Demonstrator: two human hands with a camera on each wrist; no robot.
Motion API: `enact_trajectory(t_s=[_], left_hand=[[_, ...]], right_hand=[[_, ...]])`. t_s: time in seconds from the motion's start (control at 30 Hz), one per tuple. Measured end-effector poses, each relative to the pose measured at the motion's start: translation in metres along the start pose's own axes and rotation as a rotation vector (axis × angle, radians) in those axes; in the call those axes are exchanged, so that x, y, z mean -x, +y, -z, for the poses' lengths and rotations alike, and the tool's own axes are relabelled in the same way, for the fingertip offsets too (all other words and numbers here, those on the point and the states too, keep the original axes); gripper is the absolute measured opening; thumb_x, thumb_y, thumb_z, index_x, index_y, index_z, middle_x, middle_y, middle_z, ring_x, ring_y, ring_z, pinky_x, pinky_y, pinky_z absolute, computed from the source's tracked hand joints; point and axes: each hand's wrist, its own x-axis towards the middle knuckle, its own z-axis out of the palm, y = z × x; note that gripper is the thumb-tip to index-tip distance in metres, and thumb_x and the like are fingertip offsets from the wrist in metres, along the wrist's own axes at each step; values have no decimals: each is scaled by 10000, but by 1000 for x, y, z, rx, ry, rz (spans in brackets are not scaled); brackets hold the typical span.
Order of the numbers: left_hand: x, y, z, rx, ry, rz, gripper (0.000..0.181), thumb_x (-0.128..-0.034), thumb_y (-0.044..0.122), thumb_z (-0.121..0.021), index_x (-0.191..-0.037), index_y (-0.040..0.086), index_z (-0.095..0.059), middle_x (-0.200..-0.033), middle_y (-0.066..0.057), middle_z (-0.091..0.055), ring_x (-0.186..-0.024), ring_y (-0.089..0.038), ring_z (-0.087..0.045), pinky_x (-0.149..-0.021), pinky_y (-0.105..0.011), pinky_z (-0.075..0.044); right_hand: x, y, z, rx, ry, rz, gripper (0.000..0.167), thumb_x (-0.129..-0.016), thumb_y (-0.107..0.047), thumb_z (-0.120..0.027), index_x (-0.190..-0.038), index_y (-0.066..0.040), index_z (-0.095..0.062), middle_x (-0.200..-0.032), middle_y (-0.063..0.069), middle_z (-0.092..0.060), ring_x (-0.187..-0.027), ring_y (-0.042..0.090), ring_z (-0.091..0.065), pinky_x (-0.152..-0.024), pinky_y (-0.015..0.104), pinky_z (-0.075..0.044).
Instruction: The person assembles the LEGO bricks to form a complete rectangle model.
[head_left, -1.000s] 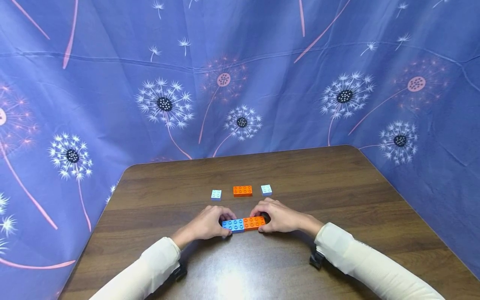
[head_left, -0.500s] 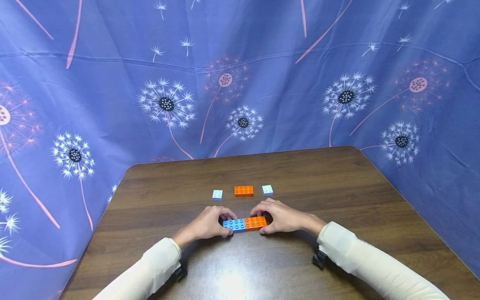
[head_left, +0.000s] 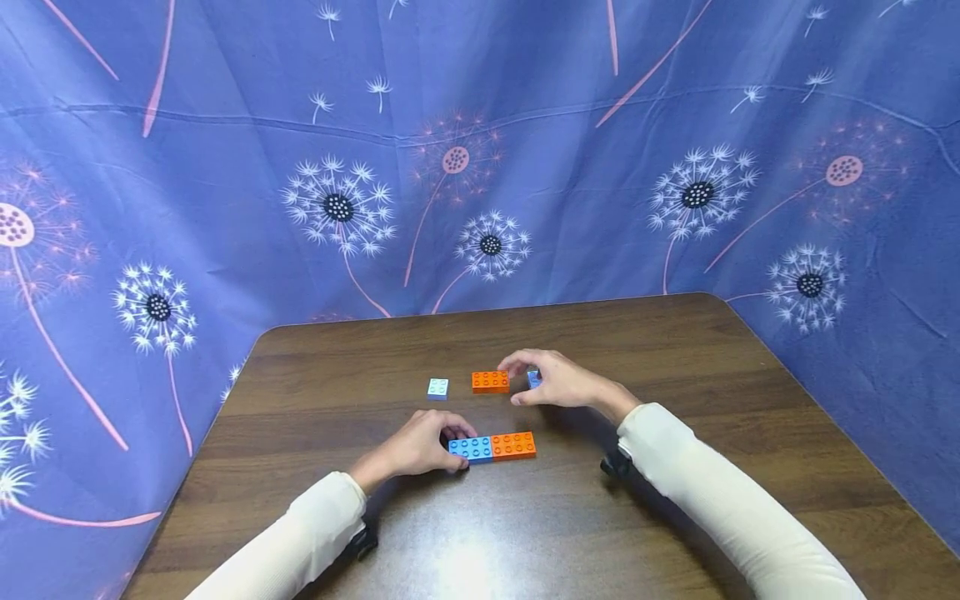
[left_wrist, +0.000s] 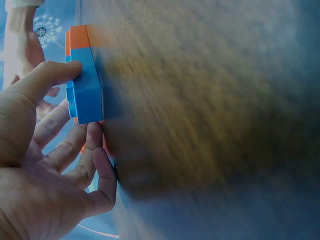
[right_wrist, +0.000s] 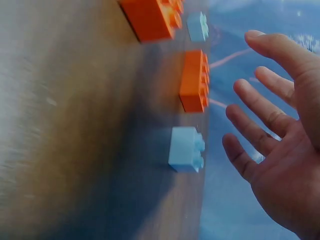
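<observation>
On the table a blue brick (head_left: 470, 449) and an orange brick (head_left: 513, 445) sit end to end in a row. My left hand (head_left: 416, 443) pinches the blue brick at its left end, the thumb on the near side in the left wrist view. My right hand (head_left: 562, 381) hovers over the back row, fingers spread and holding nothing. Beneath it is a small light blue brick (right_wrist: 184, 149), partly hidden by the hand in the head view. Close to its fingertips lies a second orange brick (head_left: 491, 382), apart from them in the right wrist view.
Another small light blue brick (head_left: 438, 388) lies left of the back orange brick. The brown wooden table (head_left: 637, 342) reaches a blue dandelion-patterned cloth (head_left: 570, 233) hanging behind and at the sides.
My right hand has let go of the front orange brick and moved away to the back row. The left hand keeps its hold on the blue brick.
</observation>
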Motion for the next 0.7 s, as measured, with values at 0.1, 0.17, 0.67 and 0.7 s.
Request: enact_trajectory(t_s=[0.1, 0.17, 0.67, 0.7], left_hand=[[0, 0, 0, 2, 2, 6, 348, -725, 165, -876, -1058, 163, -774, -884, 50, -739, -834, -84, -655, -765, -220, -493], [0, 1, 0, 0, 3, 5, 346, -727, 168, -876, -1057, 167, -773, -884, 52, -737, -832, -79, -650, -764, -220, -495], [-2, -1, -2, -40, -4, 16, 323, -748, 184, -868, -1056, 187, -770, -877, 85, -713, -818, -41, -609, -748, -214, -476], [-2, -1, -2, -44, -5, 20, 322, -752, 186, -867, -1059, 191, -770, -878, 89, -712, -818, -41, -608, -748, -213, -474]], right_hand=[[-11, 7, 5, -10, 1, -16, 525, -861, -208, -822, -1335, -83, -634, -1208, 150, -719, -1159, 319, -662, -1007, 568, -499], [-18, 11, 7, -14, -12, -32, 529, -863, -199, -820, -1339, -62, -632, -1222, 166, -713, -1174, 311, -662, -1027, 546, -506], [-54, 32, -8, -11, -146, -175, 406, -846, -167, -843, -1224, -127, -699, -1145, 7, -736, -1074, 165, -646, -1002, 380, -523], [-56, 32, -8, 1, -151, -176, 397, -844, -167, -846, -1213, -140, -703, -1133, -4, -736, -1060, 158, -644, -985, 365, -524]])
